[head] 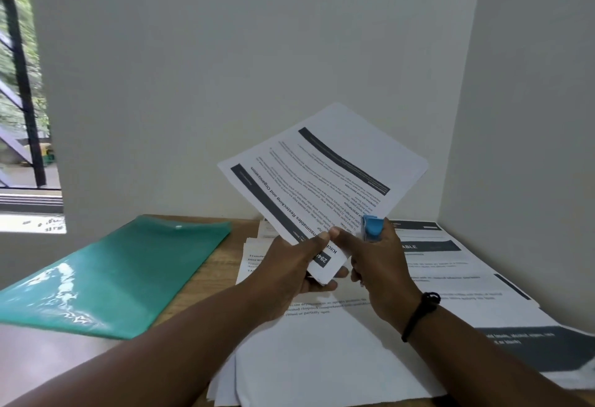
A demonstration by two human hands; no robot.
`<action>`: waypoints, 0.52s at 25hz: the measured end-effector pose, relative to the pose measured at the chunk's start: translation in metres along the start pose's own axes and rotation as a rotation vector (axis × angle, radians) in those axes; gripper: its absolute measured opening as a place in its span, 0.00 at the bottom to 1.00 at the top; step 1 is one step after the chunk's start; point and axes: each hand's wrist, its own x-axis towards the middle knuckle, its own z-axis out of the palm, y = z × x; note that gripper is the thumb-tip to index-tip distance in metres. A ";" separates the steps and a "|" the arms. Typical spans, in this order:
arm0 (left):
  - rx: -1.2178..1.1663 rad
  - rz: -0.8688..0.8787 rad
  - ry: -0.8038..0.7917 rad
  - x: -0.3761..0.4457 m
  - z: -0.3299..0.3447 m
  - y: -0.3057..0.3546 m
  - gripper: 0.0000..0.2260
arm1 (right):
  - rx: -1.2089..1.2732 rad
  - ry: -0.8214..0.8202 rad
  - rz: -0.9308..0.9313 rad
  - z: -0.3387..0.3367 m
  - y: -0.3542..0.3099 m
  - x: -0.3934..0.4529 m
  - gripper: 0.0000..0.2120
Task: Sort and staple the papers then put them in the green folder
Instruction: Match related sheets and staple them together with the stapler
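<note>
Papers (325,178): held up above the table (193,277), long axis slanting up and right
Left hand (289,265): grip pinching bottom corner
Right hand (376,261): grip around blue stapler (373,228), touching papers' lower edge
Green folder (106,274): flat, well left

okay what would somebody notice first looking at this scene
A printed paper stack is held up mid-frame, left hand pinching its near corner, right hand gripping a blue stapler at its edge. A green folder lies on the table's left; loose papers are spread beneath the hands.
</note>
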 end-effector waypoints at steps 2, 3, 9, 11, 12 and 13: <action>-0.014 0.013 0.021 0.001 -0.003 0.005 0.09 | 0.010 -0.089 0.042 -0.002 -0.002 0.001 0.14; -0.028 0.012 0.026 0.002 -0.004 0.008 0.10 | 0.024 -0.157 0.055 -0.004 -0.004 0.002 0.12; -0.102 -0.029 0.080 0.005 -0.009 0.011 0.12 | -0.085 -0.335 0.037 -0.004 -0.007 -0.002 0.17; -0.098 -0.033 0.099 0.006 -0.009 0.009 0.09 | -0.153 -0.310 0.008 -0.002 -0.007 -0.003 0.21; -0.097 -0.033 0.107 0.007 -0.008 0.009 0.07 | -0.172 -0.298 -0.005 -0.001 -0.006 -0.003 0.22; -0.097 -0.032 0.110 0.006 -0.008 0.009 0.07 | -0.177 -0.291 -0.012 0.000 -0.005 -0.004 0.22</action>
